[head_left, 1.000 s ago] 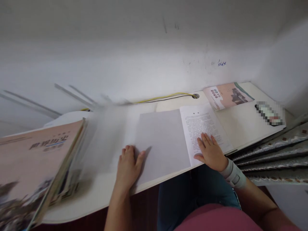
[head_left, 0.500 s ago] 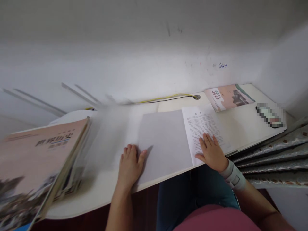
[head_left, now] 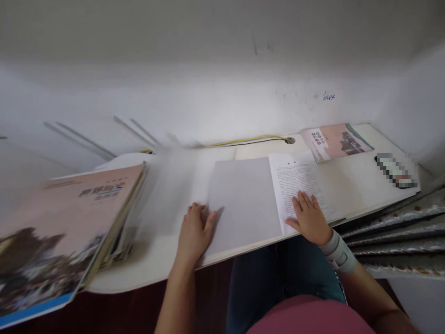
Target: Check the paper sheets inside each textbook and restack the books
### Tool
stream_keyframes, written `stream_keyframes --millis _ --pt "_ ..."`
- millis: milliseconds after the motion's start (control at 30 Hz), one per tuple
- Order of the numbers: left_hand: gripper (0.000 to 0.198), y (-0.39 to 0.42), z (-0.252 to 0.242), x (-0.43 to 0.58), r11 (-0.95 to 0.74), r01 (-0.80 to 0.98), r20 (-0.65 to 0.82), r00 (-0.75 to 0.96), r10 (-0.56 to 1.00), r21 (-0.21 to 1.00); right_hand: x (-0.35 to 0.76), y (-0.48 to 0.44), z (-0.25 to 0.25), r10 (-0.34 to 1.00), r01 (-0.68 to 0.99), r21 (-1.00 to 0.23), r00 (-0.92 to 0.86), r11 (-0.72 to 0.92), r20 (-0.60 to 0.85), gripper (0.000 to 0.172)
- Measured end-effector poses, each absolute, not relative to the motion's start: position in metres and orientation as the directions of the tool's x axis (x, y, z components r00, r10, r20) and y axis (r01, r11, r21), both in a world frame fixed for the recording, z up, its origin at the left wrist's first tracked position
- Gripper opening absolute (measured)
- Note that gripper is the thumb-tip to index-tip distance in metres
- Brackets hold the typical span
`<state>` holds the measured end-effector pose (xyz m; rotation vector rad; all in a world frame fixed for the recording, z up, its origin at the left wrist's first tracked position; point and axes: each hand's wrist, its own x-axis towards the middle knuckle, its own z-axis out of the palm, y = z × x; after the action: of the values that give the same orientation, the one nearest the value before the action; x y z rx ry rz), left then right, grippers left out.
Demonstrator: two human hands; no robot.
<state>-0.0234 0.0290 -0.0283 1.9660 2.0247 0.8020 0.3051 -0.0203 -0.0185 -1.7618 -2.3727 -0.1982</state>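
Lying open on the worktop (head_left: 358, 185), the book (head_left: 245, 185) is partly covered at its printed right page (head_left: 290, 174) by the right hand (head_left: 308, 220), flat, fingers slightly spread; its blank left page (head_left: 243, 213) is placed just right of the left hand (head_left: 195, 229), thumb apart, nothing gripped. Page length is pointed wallward.

1. Dim light; the wall (head_left: 239, 104) is brightest behind the open booklet (head_left: 245, 204).
2. A soft shadow falls on the booklet's left side.
3. Left of the booklet, the book stack (head_left: 74, 222) looks stretched; right, the phone (head_left: 396, 171) is pixelated.
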Motion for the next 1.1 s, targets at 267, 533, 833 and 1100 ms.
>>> stream_keyframes --millis 267,533,833,1100 --pt "0.034 0.025 -0.02 -0.016 0.03 0.885 0.257 -0.167 0.952 0.464 0.311 -0.019 -0.028 0.91 0.945 0.001 -0.315 0.327 0.271 0.064" --pt "0.027 0.038 0.02 -0.013 0.053 0.795 0.236 -0.241 0.941 0.604 0.301 -0.02 -0.005 0.907 0.918 -0.169 -0.302 0.36 0.293 0.057" --pt "0.025 0.052 0.126 0.104 -0.342 0.653 0.384 0.084 0.919 0.675 0.255 0.041 0.089 0.926 0.036 -0.99 -0.36 0.136 0.114 0.057" --pt "0.023 0.041 0.118 0.089 -0.326 0.697 0.436 0.022 0.9 0.638 0.319 0.05 0.085 0.971 -0.199 -0.978 -0.237 -0.061 -0.013 0.043"
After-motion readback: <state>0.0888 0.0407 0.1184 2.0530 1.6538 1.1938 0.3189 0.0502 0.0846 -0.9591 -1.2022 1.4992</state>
